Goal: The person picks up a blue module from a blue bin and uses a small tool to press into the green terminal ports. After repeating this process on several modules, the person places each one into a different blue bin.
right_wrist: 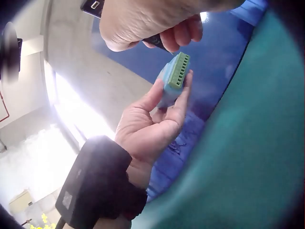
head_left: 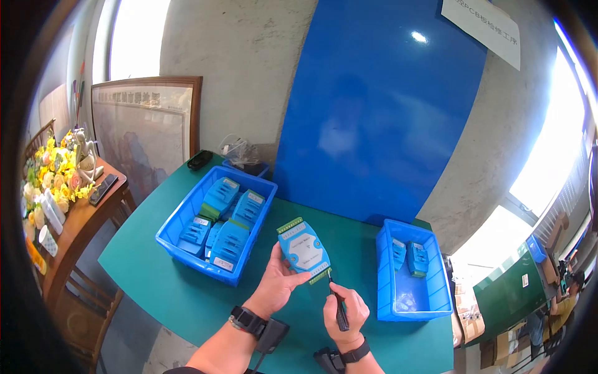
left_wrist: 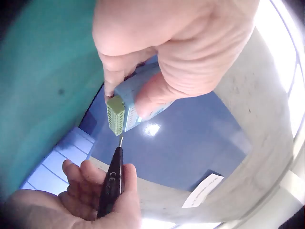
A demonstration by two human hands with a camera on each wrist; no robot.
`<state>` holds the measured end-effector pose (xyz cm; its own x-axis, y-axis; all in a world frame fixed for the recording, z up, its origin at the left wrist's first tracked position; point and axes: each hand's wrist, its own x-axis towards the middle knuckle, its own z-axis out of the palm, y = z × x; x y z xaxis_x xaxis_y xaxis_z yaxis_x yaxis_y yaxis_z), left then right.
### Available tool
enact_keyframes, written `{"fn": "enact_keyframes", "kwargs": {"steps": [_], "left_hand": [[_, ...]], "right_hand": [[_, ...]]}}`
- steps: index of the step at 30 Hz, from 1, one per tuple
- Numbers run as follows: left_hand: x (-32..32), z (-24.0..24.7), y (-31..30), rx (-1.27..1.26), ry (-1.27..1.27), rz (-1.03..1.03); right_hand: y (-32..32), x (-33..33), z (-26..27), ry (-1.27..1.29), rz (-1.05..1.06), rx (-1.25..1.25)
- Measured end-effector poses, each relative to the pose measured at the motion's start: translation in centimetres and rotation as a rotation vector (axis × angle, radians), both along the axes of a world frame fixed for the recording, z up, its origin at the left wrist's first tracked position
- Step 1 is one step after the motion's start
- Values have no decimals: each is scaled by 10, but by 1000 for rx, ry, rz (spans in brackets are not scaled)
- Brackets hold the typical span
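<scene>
One module point(head_left: 303, 247) clasped in left grip point(head_left: 278, 283), one screwdriver point(head_left: 341, 318) pinched in right grip point(head_left: 350, 310), two bins point(head_left: 193, 262)

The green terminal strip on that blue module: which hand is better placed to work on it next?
Right hand, probably: it grips the black screwdriver, tip near the green terminal strip; the left hand holds the blue module.

Green-topped counter point(head_left: 187, 299) carrying a large blue plastic bin point(head_left: 187, 257) at left, a smaller blue plastic bin point(head_left: 430, 293) at right, well apart, and a small black object point(head_left: 199, 160) at the far left corner.
</scene>
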<state>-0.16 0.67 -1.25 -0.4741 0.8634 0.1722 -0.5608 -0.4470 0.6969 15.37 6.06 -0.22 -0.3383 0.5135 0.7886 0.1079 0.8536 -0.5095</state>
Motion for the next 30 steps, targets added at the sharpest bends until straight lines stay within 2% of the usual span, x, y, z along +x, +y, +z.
{"fn": "enact_keyframes", "kwargs": {"steps": [8,18,21,26,30], "left_hand": [[0,-1,1,2,29,52],[-6,-5,0,-20,46,7],[-8,2,-4,-139,83,-121],[4,10,-8,-218,242,-243],[6,8,-6,-236,322,-323]], "right_hand": [[-15,-5,2,-38,189,21],[-11,4,-1,12,108,49],[-11,2,-8,194,7,-124],[-2,5,8,147,31,105],[-4,5,13,108,80,81]]}}
